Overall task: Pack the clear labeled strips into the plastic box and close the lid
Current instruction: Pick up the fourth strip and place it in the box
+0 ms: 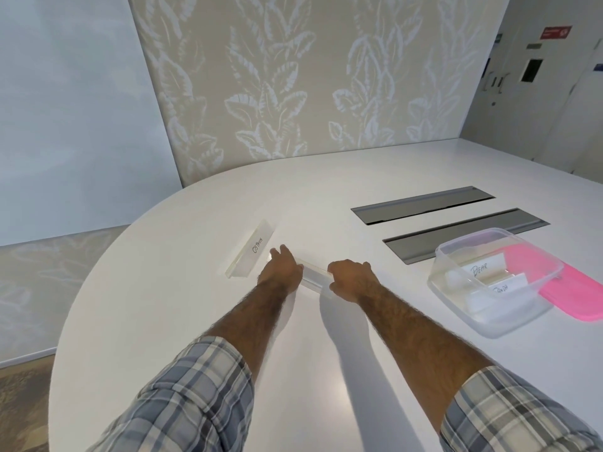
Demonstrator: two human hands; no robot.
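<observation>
A clear strip (315, 276) lies across the white table (169, 288) between my hands. My left hand (283, 267) grips its left end and my right hand (350, 278) grips its right end; its label is hidden. Just beyond my left hand lies a second clear strip (253, 252) with a handwritten label, free on the table. To the right stands the clear plastic box (496, 282), open, with two labeled strips inside, one reading BEAR (479, 267). The pink lid (567, 288) lies flat behind and partly under the box.
Two grey recessed cable trays (421, 203) (463, 233) are set into the table beyond the box. A leaf-patterned wall panel stands behind the table's rounded far edge. The table edge curves away on the left.
</observation>
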